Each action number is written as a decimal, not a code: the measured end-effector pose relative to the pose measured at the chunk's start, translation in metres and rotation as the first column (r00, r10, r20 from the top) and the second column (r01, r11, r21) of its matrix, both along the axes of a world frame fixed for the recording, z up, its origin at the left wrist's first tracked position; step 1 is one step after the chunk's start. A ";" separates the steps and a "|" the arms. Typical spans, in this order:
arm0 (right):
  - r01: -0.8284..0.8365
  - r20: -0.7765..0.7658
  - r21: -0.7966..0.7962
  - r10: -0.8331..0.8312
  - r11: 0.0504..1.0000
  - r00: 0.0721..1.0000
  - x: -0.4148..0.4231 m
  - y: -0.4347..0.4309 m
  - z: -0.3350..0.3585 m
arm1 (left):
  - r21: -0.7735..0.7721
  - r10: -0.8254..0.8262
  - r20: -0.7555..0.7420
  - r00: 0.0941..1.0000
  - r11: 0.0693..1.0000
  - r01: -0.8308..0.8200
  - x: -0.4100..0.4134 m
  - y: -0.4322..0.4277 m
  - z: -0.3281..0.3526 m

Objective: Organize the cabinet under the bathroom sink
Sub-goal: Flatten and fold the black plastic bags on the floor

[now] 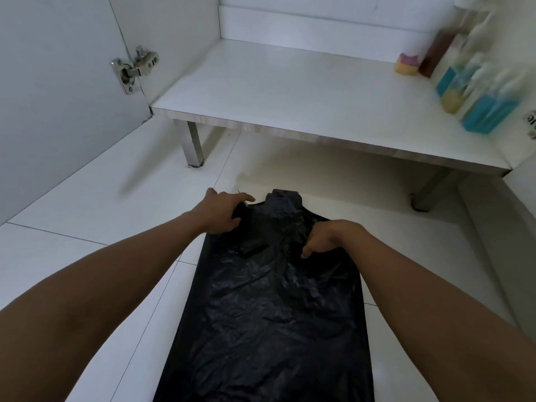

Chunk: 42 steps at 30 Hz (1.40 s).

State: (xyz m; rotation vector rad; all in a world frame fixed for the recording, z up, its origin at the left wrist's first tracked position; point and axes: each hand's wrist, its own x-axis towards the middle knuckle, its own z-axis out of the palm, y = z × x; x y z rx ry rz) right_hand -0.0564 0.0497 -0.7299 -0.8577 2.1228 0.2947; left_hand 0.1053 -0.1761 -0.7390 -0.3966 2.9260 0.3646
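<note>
Black plastic bag (pixel 269 309) flat on floor tiles (pixel 95 198) before cabinet shelf (pixel 275 91), long axis toward shelf. Left hand (pixel 223 211) & right hand (pixel 324 237) pinching far-end handles, both equally near.

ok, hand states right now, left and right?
Left hand: fingers closed on the far corner of the black plastic bag.
Right hand: fingers curled, pinching the bag's top edge.
</note>
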 end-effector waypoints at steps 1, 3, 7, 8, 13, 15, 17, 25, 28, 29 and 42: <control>0.001 0.000 -0.001 -0.001 1.000 1.000 0.000 -0.001 0.000 | -0.037 -0.055 -0.027 0.998 0.998 0.054 0.003 0.003 -0.001; 0.005 0.007 -0.003 -0.005 1.000 1.000 0.000 0.000 0.000 | -0.105 -0.178 -0.069 0.982 0.980 0.171 0.012 0.009 -0.005; -0.008 -0.003 -0.016 0.008 1.000 1.000 0.002 0.005 -0.003 | -0.321 -0.389 -0.069 0.919 0.880 0.349 0.034 0.006 -0.024; -0.010 -0.008 -0.023 0.010 1.000 1.000 0.003 0.008 -0.004 | -0.364 -0.420 -0.074 0.904 0.856 0.368 0.039 0.004 -0.030; 0.000 -0.015 -0.112 -0.002 0.994 1.000 0.009 0.024 -0.009 | -0.269 -0.393 -0.128 0.911 0.897 0.350 0.056 0.006 -0.043; 0.000 -0.020 -0.152 -0.003 0.988 1.000 0.012 0.031 -0.013 | -0.243 -0.362 -0.172 0.916 0.917 0.317 0.059 0.009 -0.046; 0.023 -0.027 -0.216 -0.029 0.976 0.999 0.016 0.039 -0.016 | -0.236 -0.301 -0.246 0.921 0.940 0.245 0.055 0.012 -0.046; 0.251 -0.066 -0.689 -0.403 0.680 0.913 0.002 0.057 -0.017 | -0.010 0.307 -0.151 0.940 0.950 -0.312 -0.005 0.010 -0.022; 0.215 -0.176 -0.692 -0.449 0.689 0.876 -0.021 0.056 -0.015 | -0.011 0.325 0.109 0.939 0.945 -0.326 -0.021 0.006 -0.022; 0.218 -0.191 -0.640 -0.428 0.736 0.883 -0.029 0.056 -0.017 | -0.032 0.314 0.174 0.933 0.949 -0.313 -0.025 0.005 -0.023; 0.176 -0.269 -0.309 -0.263 0.935 0.926 -0.048 0.038 -0.026 | -0.018 0.304 0.228 0.925 0.951 -0.308 -0.037 -0.004 -0.015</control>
